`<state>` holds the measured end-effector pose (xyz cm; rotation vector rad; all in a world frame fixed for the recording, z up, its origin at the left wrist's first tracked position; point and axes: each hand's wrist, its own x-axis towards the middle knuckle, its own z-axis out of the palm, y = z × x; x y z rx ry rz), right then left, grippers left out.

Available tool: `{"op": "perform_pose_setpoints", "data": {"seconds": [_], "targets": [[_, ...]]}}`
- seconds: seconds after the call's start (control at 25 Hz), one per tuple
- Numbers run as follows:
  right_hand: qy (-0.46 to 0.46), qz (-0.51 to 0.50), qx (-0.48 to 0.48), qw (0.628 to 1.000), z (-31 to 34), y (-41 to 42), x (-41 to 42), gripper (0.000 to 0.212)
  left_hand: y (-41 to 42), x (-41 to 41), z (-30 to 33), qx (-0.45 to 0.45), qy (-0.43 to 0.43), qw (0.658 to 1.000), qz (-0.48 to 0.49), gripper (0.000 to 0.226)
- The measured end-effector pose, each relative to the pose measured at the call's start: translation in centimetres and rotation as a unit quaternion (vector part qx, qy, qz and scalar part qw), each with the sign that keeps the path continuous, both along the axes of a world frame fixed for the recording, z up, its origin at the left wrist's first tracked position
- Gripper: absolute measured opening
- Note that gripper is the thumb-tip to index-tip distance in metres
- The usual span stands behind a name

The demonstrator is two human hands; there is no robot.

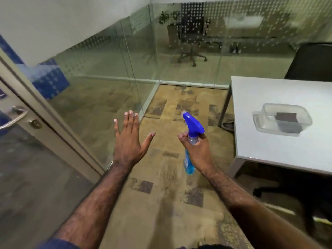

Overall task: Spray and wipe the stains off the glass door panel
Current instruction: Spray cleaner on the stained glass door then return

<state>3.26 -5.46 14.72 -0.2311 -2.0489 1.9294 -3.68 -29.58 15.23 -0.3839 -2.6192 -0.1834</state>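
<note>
One grip only: my right hand (pixel 197 150) wraps the spray bottle (pixel 191 141) neck, nozzle pointing ahead. Left hand (pixel 128 139) spread flat, holding nothing, nearer the glass door panel (pixel 27 173), which lies off left. Cloth-like pad sits in tub (pixel 282 119) on counter (pixel 280 151), right.

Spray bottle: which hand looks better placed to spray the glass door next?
The right hand: it already grips the spray bottle. The left hand is open, holding nothing, nearer the door.
</note>
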Motion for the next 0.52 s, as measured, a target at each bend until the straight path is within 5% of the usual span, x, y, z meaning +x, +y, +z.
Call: {"op": "perform_pose_setpoints", "data": {"seconds": [0.52], "targets": [[-0.037,-0.130,-0.004,0.991,-3.3,24.7,5.0,0.018,28.6,-2.4,-4.0,-0.035,-0.049,0.982,-0.178,0.094]]}}
